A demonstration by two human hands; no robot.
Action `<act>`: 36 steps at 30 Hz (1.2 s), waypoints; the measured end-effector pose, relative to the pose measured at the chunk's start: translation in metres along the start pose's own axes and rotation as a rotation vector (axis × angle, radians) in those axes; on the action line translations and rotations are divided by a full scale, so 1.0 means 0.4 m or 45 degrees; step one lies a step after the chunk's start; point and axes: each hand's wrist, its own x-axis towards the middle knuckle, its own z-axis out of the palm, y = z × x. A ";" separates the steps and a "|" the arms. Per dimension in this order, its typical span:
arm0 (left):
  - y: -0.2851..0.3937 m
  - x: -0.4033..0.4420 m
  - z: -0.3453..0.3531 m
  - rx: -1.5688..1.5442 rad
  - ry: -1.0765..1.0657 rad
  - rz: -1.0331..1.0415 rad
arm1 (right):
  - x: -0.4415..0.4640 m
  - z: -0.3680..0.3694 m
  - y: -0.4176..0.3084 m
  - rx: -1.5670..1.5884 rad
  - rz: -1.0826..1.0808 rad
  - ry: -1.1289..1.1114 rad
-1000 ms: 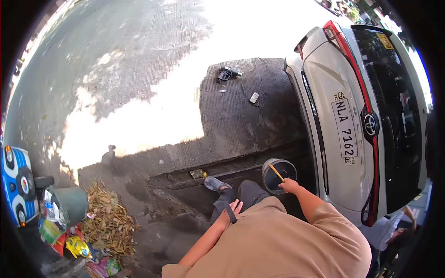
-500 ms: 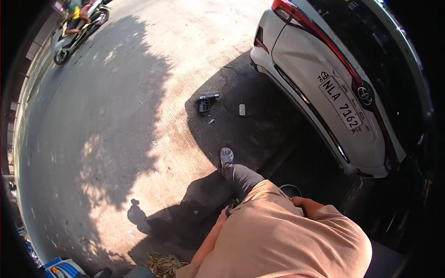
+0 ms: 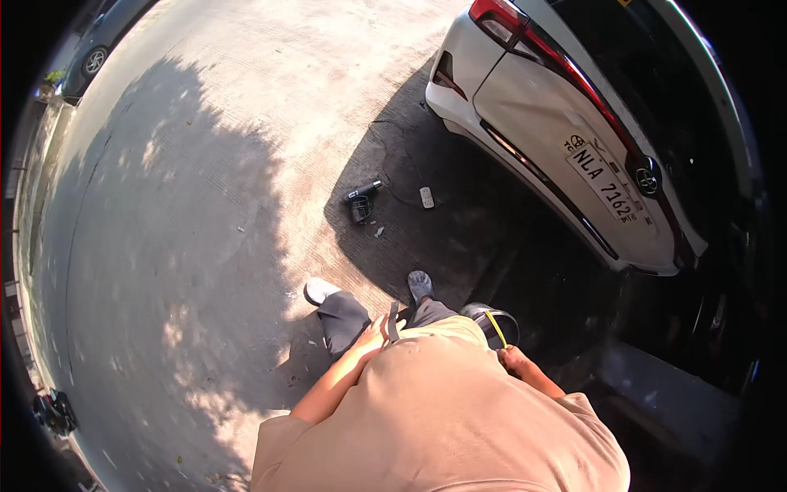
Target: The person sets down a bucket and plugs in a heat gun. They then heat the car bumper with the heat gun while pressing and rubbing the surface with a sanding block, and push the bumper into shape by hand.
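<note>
Right hand (image 3: 514,360) closed on the near end of the yellow bar (image 3: 496,328), which crosses the bucket (image 3: 474,312) at the person's right side. The bucket appears stiff, probably light unless filled; mid-bar should balance best. Left hand (image 3: 375,334) beside the strap (image 3: 393,322); grip indeterminable.

"Where's room for the left hand (image 3: 375,332)?"
"Out left: pavement (image 3: 197,213) stretches wide past the left shoe (image 3: 321,290)."
"And the right hand (image 3: 510,358)?"
"Tight. It grips the yellow handle (image 3: 497,330), with the bucket (image 3: 474,312) just ahead and the car (image 3: 533,111) beyond."
"Straight ahead?"
"Tool (image 3: 361,208) and socket (image 3: 426,198) lie low, a gap between; a cord (image 3: 391,122) trails nearby."
</note>
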 end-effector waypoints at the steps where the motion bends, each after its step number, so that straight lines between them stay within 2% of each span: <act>1: -0.029 0.018 -0.064 -0.018 -0.092 0.092 | -0.006 0.052 -0.062 0.100 0.026 0.043; 2: -0.062 0.036 -0.136 -0.030 -0.185 0.189 | 0.023 0.101 -0.092 0.205 0.046 0.090; 3: -0.078 0.039 -0.209 0.186 -0.148 0.362 | 0.038 0.143 -0.126 0.226 0.022 0.107; 4: -0.098 0.040 -0.288 0.250 -0.172 0.379 | 0.050 0.182 -0.162 0.278 -0.006 0.111; 7: -0.169 0.045 -0.565 0.420 -0.218 0.431 | 0.015 0.284 -0.351 0.096 0.047 0.176; 8: -0.234 0.040 -0.634 0.412 -0.224 0.343 | -0.026 0.323 -0.419 0.083 0.062 0.204; 9: -0.285 0.029 -0.708 0.402 -0.224 0.254 | -0.038 0.362 -0.473 0.241 -0.025 0.225; 10: -0.331 0.018 -0.777 0.401 -0.226 0.166 | -0.054 0.399 -0.519 0.312 0.016 0.266; 11: -0.303 -0.029 -0.872 0.345 -0.199 0.063 | -0.083 0.441 -0.573 0.313 0.048 0.268; 14: -0.416 -0.077 -1.044 0.609 -0.168 0.248 | -0.121 0.543 -0.698 0.361 0.077 0.268; 18: -0.419 -0.065 -1.238 0.712 -0.186 0.137 | -0.123 0.696 -0.844 0.575 0.109 0.205; 21: -0.437 -0.003 -1.367 0.882 -0.254 0.120 | -0.093 0.796 -0.933 0.578 0.083 0.173; 23: -0.469 0.071 -1.444 1.052 -0.343 0.141 | 0.000 0.884 -0.940 0.825 0.121 0.130; 26: -0.373 0.202 -1.576 1.267 -0.536 0.023 | 0.093 1.034 -1.007 1.078 0.178 0.108; 29: -0.308 0.458 -1.694 1.809 -0.966 0.176 | 0.158 1.161 -1.116 0.998 0.260 0.117; 32: -0.027 0.651 -1.744 2.103 -0.995 0.250 | 0.236 1.290 -1.217 0.521 0.251 0.362; 34: 0.021 0.789 -1.789 2.208 -1.034 0.253 | 0.258 1.301 -1.277 0.650 0.252 0.333; 35: 0.045 0.843 -1.806 2.236 -1.026 0.264 | 0.230 1.257 -1.325 0.801 0.341 0.190; 36: 0.095 0.877 -1.803 2.134 -0.967 0.481 | 0.232 1.241 -1.338 0.952 0.344 0.200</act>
